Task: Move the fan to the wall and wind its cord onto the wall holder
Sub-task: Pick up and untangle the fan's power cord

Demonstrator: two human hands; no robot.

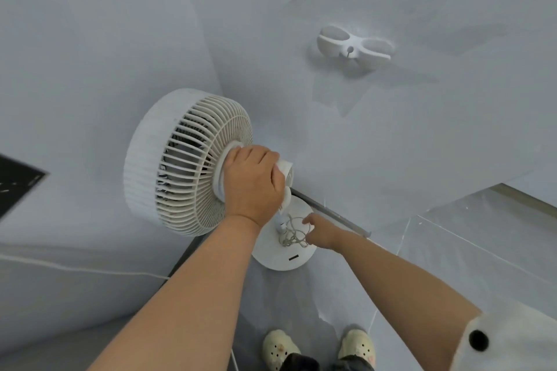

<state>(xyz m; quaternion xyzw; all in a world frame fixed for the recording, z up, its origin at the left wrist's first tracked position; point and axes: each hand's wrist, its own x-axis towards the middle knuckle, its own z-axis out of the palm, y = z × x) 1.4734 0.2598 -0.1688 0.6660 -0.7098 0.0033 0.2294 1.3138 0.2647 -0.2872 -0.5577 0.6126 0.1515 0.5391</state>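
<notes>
Now my left hand (253, 181) is clenched around the motor housing behind the white fan (180, 159), which stands with its round base (283, 259) on the floor, just beside the wall (391, 135). My right hand (321, 233) reaches down to the tangled cord (291, 233) lying on that base; I cannot tell whether its fingertips pinch it. The wall holder (354, 45) sits well above.

Open wall (391, 135) lies between the fan (180, 166) and the holder (354, 45), so the way up is free. The fan head and left hand (253, 181) overhang the cord (294, 232) on the base (280, 259). Access is from the right, past a clear panel (482, 235).
</notes>
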